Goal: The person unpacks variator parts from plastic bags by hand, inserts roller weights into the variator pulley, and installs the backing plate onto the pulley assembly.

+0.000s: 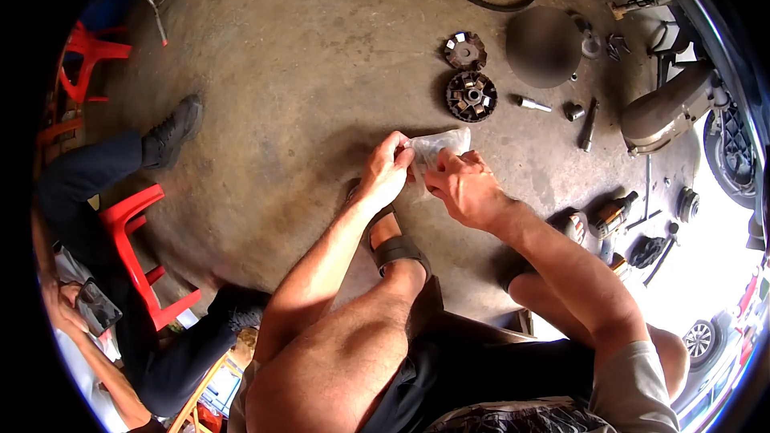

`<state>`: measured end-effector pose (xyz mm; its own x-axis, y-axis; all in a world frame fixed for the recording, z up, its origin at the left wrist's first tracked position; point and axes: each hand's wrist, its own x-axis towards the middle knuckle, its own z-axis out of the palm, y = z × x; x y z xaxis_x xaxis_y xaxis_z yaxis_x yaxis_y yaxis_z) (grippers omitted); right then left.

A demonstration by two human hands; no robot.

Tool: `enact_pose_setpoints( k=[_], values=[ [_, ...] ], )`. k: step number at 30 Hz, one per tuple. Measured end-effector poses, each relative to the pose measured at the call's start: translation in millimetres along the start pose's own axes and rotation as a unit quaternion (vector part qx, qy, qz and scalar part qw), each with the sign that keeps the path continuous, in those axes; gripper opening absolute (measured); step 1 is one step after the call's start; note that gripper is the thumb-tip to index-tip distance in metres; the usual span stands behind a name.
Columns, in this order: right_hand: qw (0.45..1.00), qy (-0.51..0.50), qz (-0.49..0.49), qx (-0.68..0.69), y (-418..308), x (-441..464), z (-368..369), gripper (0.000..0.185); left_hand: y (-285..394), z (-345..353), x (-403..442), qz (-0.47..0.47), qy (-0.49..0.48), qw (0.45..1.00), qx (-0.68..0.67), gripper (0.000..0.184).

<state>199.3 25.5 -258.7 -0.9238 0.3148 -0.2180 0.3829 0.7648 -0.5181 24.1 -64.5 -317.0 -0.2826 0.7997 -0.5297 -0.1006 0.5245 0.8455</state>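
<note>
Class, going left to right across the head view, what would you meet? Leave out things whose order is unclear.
Upper red plastic stool → black shoe → left hand → clear plastic bag → slim metal shaft → short metal cylinder → large metal cover.

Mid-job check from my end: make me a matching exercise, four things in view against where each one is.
1. black belt
2. plastic bag
3. phone
4. red stools

A. at another person's hand
B. standing toward the picture's left side
C. looped on the floor, at the top
D. held by the wearer's left hand and right hand

Pairs: 1-C; 2-D; 3-A; 4-B
</note>
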Motion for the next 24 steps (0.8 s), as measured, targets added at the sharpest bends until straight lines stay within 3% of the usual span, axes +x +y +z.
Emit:
enact_pose_setpoints(
  k=[2,4,7,11,13,19,21,24],
  values=[
    [1.000,0.003,-0.012,0.028,3.5,-1.8,0.8,0.004,-6.6,-1.6,4.1,0.003,0.002,1.000,-0.024,0.007],
    [0.998,0.006,-0.023,0.056,4.9,-3.2,-3.2,0.003,-19.2,-7.0,10.8,0.060,0.042,0.994,0.078,0.006],
    [0.996,-0.025,-0.005,0.086,8.8,-6.5,-8.9,0.004,-26.9,-6.7,9.2,0.034,0.052,0.997,0.037,0.005],
    [0.993,0.017,0.018,0.118,8.5,-6.5,1.7,0.007,-31.3,-2.1,5.7,0.009,0.085,0.996,0.019,0.005],
    [0.990,0.037,0.028,0.132,5.1,-5.1,12.0,0.009,-39.3,-1.2,5.2,0.046,0.153,0.984,0.072,0.006],
    [0.978,0.136,0.043,0.155,-0.6,-6.1,28.5,0.014,-40.1,0.1,-8.1,0.097,0.171,0.950,0.243,0.012],
    [0.924,0.213,0.130,0.288,8.7,-7.1,34.3,0.021,-42.1,-0.6,-10.3,0.132,0.183,0.930,0.290,0.014],
    [0.859,0.321,0.241,0.318,38.7,-12.6,43.0,0.019,-27.3,-0.6,-15.1,0.113,0.193,0.908,0.355,0.020]
  ],
)
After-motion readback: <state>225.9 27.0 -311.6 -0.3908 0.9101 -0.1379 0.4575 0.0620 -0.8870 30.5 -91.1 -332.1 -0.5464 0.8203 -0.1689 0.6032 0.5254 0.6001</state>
